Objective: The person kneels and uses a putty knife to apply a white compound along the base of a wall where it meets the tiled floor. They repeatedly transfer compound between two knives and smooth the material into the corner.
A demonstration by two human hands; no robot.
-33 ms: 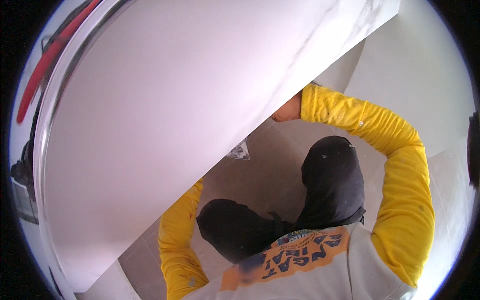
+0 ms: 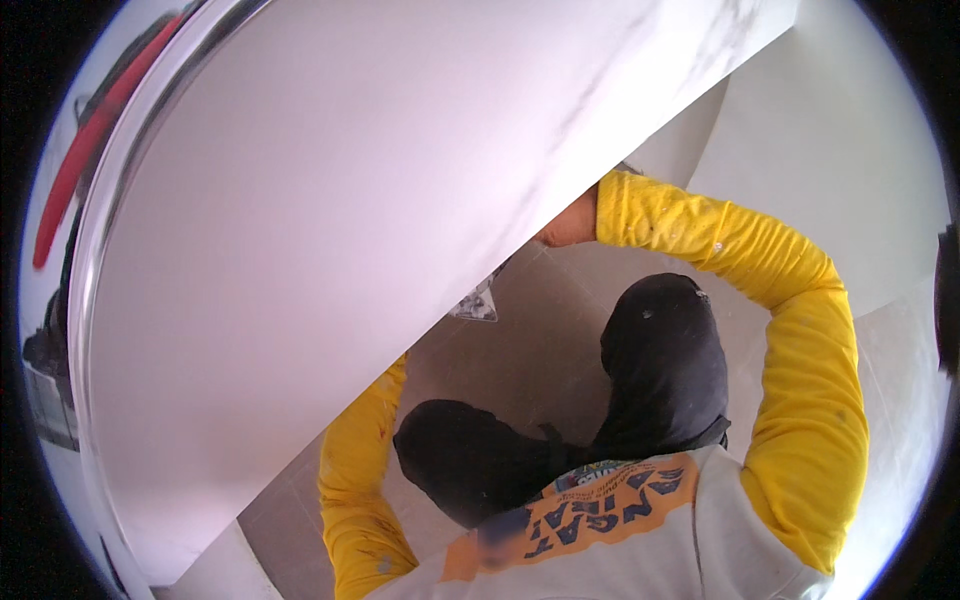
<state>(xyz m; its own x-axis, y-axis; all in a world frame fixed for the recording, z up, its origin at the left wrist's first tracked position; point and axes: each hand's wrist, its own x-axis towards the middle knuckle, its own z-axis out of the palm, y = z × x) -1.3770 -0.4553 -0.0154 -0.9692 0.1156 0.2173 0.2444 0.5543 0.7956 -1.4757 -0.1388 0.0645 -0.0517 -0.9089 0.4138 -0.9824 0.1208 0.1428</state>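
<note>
A large white slab with grey marble-like veins [image 2: 330,220] spans the upper left, its straight lower edge running diagonally. My right hand [image 2: 568,224] passes under this edge; only the wrist and part of its back show, and the fingers are hidden. My left hand is wholly behind the slab, leaving just its yellow sleeve [image 2: 362,455] in sight. Between the two arms, the pointed end of a flat, grey-and-white mottled thing [image 2: 478,303] sticks out from under the edge. I cannot make out its kind or whether either hand touches it.
My bent knees in dark trousers [image 2: 665,345] are below the slab, over a grey-brown tiled floor [image 2: 540,350]. A pale wall-like surface [image 2: 830,150] stands at the right. Past the slab's far-left rim lies a red curved strip [image 2: 85,150] beside dark, unclear items.
My right hand has moved slightly left, further under the slab's edge. The mottled thing's tip has shifted a little left too. My left sleeve has barely moved.
</note>
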